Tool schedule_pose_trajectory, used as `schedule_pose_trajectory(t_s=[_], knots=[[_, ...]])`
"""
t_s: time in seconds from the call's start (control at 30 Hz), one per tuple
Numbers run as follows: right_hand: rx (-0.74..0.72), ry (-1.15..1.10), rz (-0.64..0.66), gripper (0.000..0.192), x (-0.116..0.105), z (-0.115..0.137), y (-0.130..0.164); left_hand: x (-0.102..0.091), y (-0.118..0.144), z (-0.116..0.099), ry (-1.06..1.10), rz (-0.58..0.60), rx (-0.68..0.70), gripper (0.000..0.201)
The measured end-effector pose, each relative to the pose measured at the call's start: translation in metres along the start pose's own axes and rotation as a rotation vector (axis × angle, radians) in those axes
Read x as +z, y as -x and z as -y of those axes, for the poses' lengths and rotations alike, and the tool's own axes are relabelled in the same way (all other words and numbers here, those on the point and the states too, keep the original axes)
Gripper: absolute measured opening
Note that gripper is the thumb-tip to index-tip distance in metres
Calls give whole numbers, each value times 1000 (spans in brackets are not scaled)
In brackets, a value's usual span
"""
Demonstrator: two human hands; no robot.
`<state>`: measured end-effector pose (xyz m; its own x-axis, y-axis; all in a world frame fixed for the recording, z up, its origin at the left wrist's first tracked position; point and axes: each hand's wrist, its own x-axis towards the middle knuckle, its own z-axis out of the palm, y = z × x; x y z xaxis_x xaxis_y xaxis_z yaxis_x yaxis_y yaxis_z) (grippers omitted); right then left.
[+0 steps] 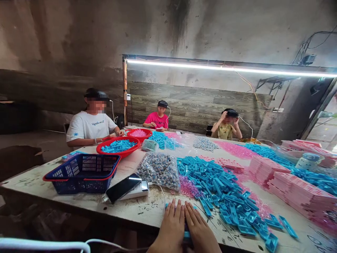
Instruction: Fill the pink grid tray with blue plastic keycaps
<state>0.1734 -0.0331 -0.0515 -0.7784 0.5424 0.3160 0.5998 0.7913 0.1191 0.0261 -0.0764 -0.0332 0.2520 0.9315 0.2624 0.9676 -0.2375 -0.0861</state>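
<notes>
My left hand (172, 220) and my right hand (196, 223) lie side by side at the table's front edge. Both are palm down with the fingers stretched out. Bits of blue plastic (186, 234) show beneath and between them; most of it is covered, so its shape is not clear. Close to my right hand spreads a heap of blue plastic pieces (223, 189), some of them shaped like small trays. Small pink clear pieces (188, 186) lie just beyond my fingertips, beside a clear bag of small white and blue parts (159, 168).
On the left stand a dark blue basket (86, 188) and red basins (137, 149) of pieces. A phone (123, 188) rests on a white box (142, 189) with a cable. Stacks of pink cards (295, 189) are at right. Three people (92, 123) sit across the table.
</notes>
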Motion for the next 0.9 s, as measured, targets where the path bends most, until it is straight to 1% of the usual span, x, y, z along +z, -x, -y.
schedule_pose_trajectory(t_s=[0.2,0.43,0.57,0.7,0.8,0.9], knots=[[8,2,13,90,-3,3,0,1,-1,0,8,16,-1,47],[6,19,41,91,-4,3,-1,4,-3,-1,0,-16,-7,45],[18,23,56,92,-7,4,-2,0,-3,-1,16,19,-1,47],[30,33,58,91,-5,4,-2,-6,0,-1,4,15,13,48],[13,47,28,90,-3,3,0,-12,3,-1,40,40,30,54],[-24,90,-41,87,-1,0,2,-17,6,0,91,63,44,58]])
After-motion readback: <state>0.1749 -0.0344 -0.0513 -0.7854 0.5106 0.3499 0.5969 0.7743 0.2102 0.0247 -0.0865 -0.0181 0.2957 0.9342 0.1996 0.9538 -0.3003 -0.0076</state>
